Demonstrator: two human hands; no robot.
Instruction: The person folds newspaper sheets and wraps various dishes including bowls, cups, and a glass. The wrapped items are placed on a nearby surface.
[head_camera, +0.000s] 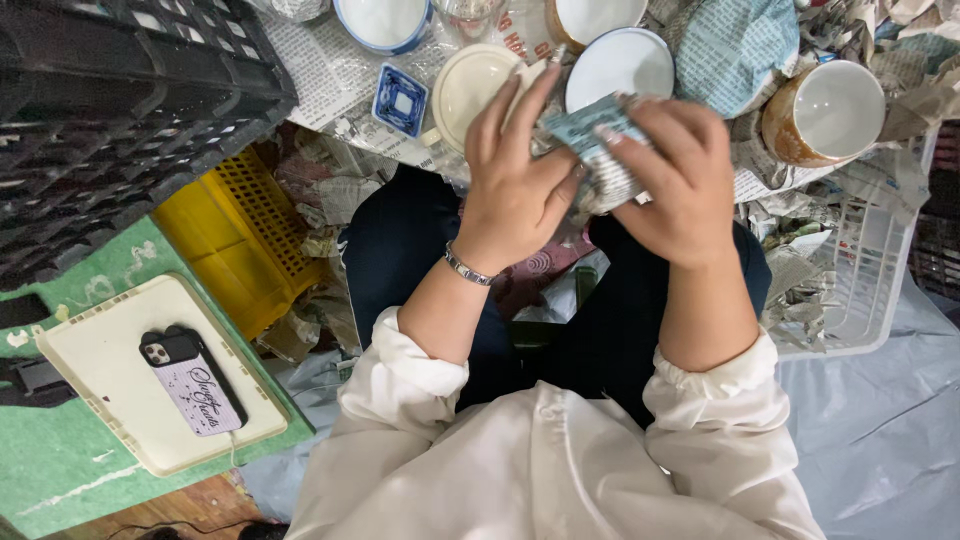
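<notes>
Both hands meet over my lap around a small object wrapped in printed newspaper (598, 150). My left hand (515, 175), with a metal bracelet on its wrist, presses against the bundle's left side, fingers stretched up. My right hand (680, 185) grips the bundle from the right and top. What lies inside the paper is hidden. Just beyond the hands lie a cream lid-like dish (470, 85) and a white blue-rimmed plate (620, 65) on newspaper.
A small blue square dish (401, 100), a brown-glazed cup (825, 112) and more bowls sit on newspaper ahead. A black crate (110, 110) and yellow crate (240, 235) stand left, a white basket (865, 290) right. A phone (193, 380) lies on a cream tray (120, 400).
</notes>
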